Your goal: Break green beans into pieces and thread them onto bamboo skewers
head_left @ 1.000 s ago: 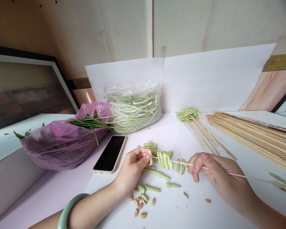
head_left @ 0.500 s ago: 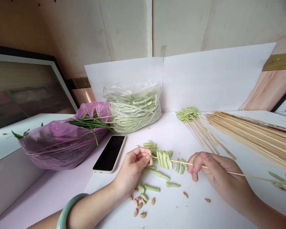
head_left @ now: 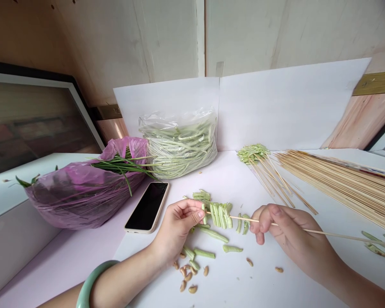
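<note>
Two bare hands work at the front of a white desk (head_left: 269,278), holding one long bamboo skewer (head_left: 340,236) level across the middle of the view. The right hand (head_left: 285,231) is closed in a pinch, thumb and fingers gripping the skewer partway along. The left hand (head_left: 176,226) is curled nearly shut, its fingertips (head_left: 195,209) pinching the skewer's far end and a bean piece on it. Short green bean pieces (head_left: 220,216) sit threaded side by side on the skewer between the hands.

Below the skewer, loose bean pieces (head_left: 204,253) and tan shelled beans (head_left: 185,276) lie scattered near the front edge of the desk. A pale green bangle (head_left: 93,278) circles the left wrist.

Toward the back left of the desk, a black-screened smartphone (head_left: 146,207) lies just beside a purple plastic bag (head_left: 83,201), which has long green leaves (head_left: 122,164) on top. A clear plastic bag of long green beans (head_left: 179,147) leans against a white paper sheet (head_left: 276,107) at the back edge. Toward the right edge, a bundle of loaded skewers (head_left: 253,154) lies near a large fanned pile of bare skewers (head_left: 340,184).
</note>
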